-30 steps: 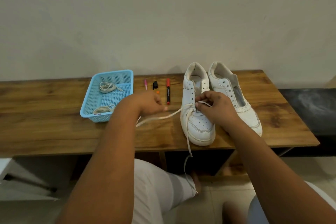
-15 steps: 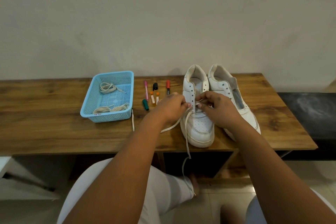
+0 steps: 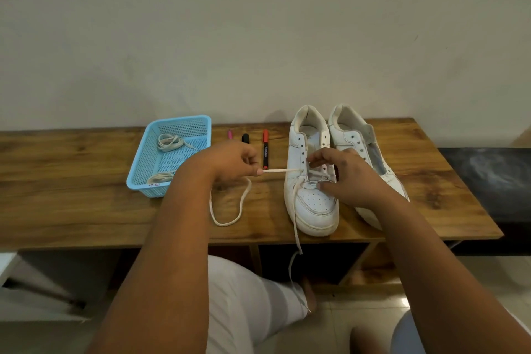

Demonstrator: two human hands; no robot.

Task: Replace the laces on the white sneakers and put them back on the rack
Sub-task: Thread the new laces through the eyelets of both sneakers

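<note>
Two white sneakers stand side by side on the wooden rack top (image 3: 71, 210), toes towards me. The left sneaker (image 3: 311, 198) has a cream lace (image 3: 280, 170) through its lower eyelets. My left hand (image 3: 232, 162) pinches that lace and holds it taut to the left of the shoe; the slack loops on the wood below the hand. The lace's other end hangs over the front edge. My right hand (image 3: 344, 178) rests on the sneaker's tongue and eyelets, thumb on the toe side. The right sneaker (image 3: 370, 158) has no lace and is partly hidden behind my right hand.
A light blue basket (image 3: 143, 169) at the left holds two bundled laces. Pink, black and red markers (image 3: 265, 152) lie between basket and shoes. The wall stands close behind. Open shelves lie under the top, and my knees are below the front edge.
My left hand has moved left away from the shoe, drawing the lace out taut through an eyelet. My right hand stays on the sneaker.
</note>
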